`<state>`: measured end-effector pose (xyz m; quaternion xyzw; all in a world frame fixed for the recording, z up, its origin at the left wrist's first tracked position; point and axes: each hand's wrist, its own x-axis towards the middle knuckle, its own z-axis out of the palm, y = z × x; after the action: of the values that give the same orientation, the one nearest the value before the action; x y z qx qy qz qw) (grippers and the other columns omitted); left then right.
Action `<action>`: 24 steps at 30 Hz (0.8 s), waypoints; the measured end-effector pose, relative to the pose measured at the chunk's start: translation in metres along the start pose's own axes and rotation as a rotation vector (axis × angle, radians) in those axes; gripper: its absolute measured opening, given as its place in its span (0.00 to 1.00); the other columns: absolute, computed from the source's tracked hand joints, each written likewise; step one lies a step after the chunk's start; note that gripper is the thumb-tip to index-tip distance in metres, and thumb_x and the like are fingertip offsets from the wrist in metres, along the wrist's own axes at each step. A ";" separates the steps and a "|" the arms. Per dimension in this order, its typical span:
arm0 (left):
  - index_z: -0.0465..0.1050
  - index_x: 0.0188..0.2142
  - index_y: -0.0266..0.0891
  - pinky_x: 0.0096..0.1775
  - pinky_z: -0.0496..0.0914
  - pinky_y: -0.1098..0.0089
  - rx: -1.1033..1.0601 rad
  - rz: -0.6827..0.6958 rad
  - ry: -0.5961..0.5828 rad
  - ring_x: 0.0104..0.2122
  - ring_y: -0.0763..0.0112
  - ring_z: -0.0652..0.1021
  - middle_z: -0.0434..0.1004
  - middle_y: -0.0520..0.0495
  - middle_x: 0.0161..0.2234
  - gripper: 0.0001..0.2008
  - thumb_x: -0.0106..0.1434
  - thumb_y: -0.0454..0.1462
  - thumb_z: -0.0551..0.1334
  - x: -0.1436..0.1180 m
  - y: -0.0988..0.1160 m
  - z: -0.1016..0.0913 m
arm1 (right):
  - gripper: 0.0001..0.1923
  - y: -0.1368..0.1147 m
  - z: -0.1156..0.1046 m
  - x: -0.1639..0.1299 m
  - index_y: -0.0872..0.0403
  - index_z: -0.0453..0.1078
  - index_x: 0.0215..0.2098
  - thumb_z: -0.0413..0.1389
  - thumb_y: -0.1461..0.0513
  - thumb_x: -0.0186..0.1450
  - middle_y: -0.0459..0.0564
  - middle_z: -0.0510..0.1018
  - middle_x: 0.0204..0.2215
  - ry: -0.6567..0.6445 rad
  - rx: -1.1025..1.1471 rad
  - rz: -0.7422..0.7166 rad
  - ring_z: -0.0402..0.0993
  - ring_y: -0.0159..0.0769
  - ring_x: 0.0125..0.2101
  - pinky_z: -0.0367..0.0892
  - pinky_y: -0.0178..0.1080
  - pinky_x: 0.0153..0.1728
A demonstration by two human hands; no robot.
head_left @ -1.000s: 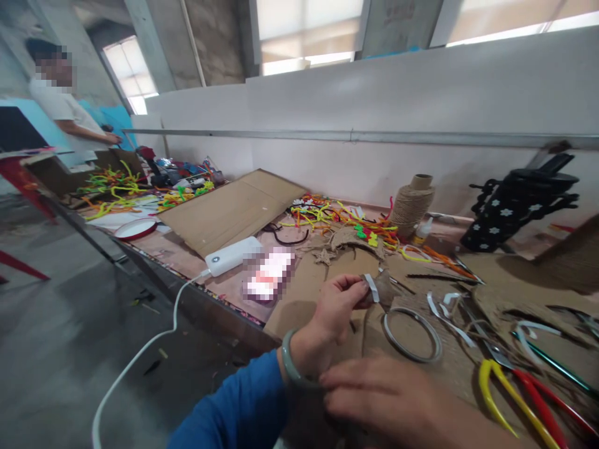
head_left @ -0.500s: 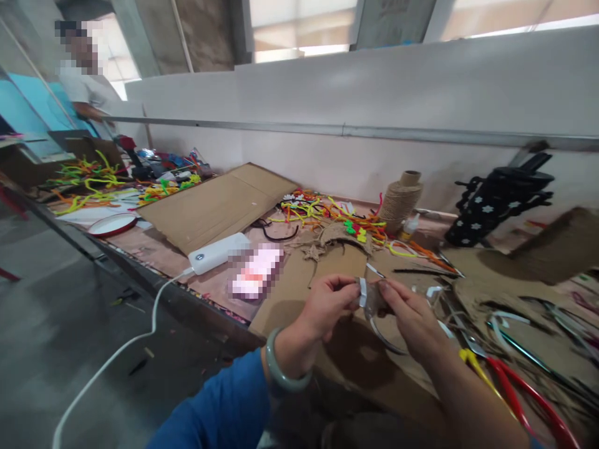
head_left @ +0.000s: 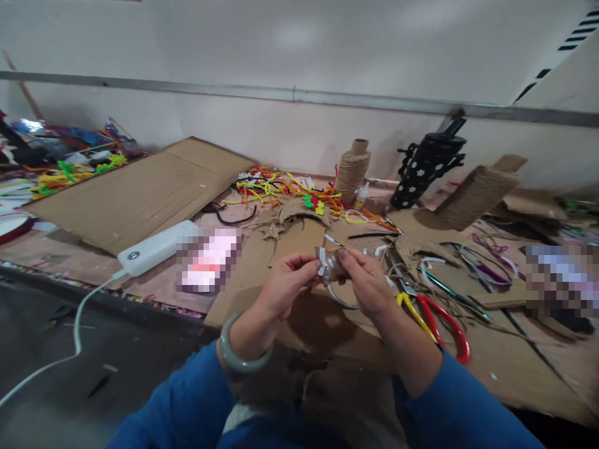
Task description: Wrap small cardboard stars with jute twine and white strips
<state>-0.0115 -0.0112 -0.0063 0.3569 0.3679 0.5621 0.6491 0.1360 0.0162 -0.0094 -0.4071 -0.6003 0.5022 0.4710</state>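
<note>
White strip [head_left: 322, 259] crosswise at left fingers [head_left: 306, 269]

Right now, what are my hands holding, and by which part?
A small translucent piece: the left hand pinches it beside its white strip, the right hand at its opposite end.

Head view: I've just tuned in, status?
Left hand and right hand hold crinkled clear piece. Ring partly hidden by hands. Red handle beside right forearm, apparently not blocking.

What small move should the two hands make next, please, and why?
Perhaps the left hand should gently draw the white strip away from the crinkled clear plastic, because it pinches right at the strip, while the right hand grips the plastic close beside it.
</note>
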 end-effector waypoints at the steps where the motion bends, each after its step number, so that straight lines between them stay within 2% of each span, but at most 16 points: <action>1: 0.79 0.27 0.36 0.28 0.66 0.77 -0.005 0.000 0.000 0.22 0.78 0.73 0.77 0.49 0.25 0.10 0.46 0.39 0.72 0.000 0.001 0.000 | 0.23 0.000 0.000 0.000 0.54 0.68 0.24 0.54 0.43 0.59 0.44 0.68 0.20 0.002 0.001 -0.003 0.61 0.29 0.21 0.60 0.33 0.20; 5: 0.77 0.24 0.35 0.26 0.65 0.77 0.003 -0.007 0.016 0.21 0.79 0.72 0.74 0.51 0.21 0.09 0.46 0.39 0.71 0.000 0.002 0.001 | 0.26 -0.005 0.001 -0.002 0.55 0.70 0.27 0.50 0.41 0.59 0.46 0.69 0.20 0.018 0.019 -0.006 0.61 0.30 0.21 0.59 0.34 0.20; 7: 0.77 0.23 0.35 0.26 0.65 0.77 0.012 0.001 0.023 0.21 0.79 0.72 0.74 0.51 0.21 0.10 0.46 0.39 0.71 0.000 0.001 0.000 | 0.22 -0.008 0.001 -0.002 0.55 0.71 0.30 0.54 0.44 0.58 0.45 0.69 0.21 -0.011 0.024 0.000 0.61 0.29 0.21 0.60 0.33 0.21; 10: 0.77 0.24 0.36 0.27 0.66 0.77 0.009 0.040 0.074 0.22 0.78 0.72 0.74 0.51 0.22 0.10 0.46 0.41 0.71 0.002 -0.001 -0.001 | 0.13 -0.013 0.001 -0.002 0.54 0.69 0.27 0.59 0.52 0.56 0.43 0.69 0.21 -0.033 0.050 0.024 0.62 0.28 0.20 0.60 0.32 0.21; 12: 0.77 0.25 0.37 0.28 0.67 0.76 -0.011 0.061 0.106 0.22 0.77 0.73 0.75 0.51 0.22 0.11 0.46 0.42 0.71 0.003 -0.002 -0.003 | 0.10 -0.014 0.001 -0.001 0.54 0.68 0.26 0.59 0.55 0.55 0.42 0.69 0.20 -0.010 0.093 0.050 0.62 0.27 0.19 0.60 0.32 0.20; 15: 0.77 0.27 0.38 0.31 0.69 0.74 -0.011 0.061 0.088 0.25 0.75 0.75 0.77 0.50 0.25 0.12 0.48 0.44 0.70 0.002 -0.003 -0.003 | 0.10 -0.014 0.002 -0.001 0.53 0.66 0.29 0.59 0.57 0.53 0.41 0.71 0.21 0.059 0.186 0.095 0.65 0.27 0.19 0.61 0.32 0.20; 18: 0.78 0.30 0.36 0.31 0.68 0.74 0.068 0.031 0.050 0.27 0.74 0.75 0.78 0.48 0.28 0.12 0.47 0.40 0.71 0.001 -0.003 -0.002 | 0.11 -0.012 0.003 -0.001 0.52 0.64 0.30 0.60 0.59 0.50 0.40 0.72 0.22 0.101 0.245 0.108 0.66 0.28 0.20 0.63 0.32 0.22; 24: 0.77 0.27 0.37 0.30 0.66 0.76 0.093 0.081 0.091 0.25 0.77 0.72 0.75 0.51 0.25 0.06 0.48 0.35 0.69 0.001 -0.004 -0.002 | 0.09 -0.013 -0.001 -0.001 0.53 0.66 0.29 0.59 0.59 0.51 0.42 0.70 0.23 0.056 0.193 0.109 0.67 0.29 0.24 0.64 0.34 0.26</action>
<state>-0.0118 -0.0104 -0.0109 0.3751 0.4080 0.5859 0.5912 0.1366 0.0131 0.0034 -0.4056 -0.5126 0.5711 0.4965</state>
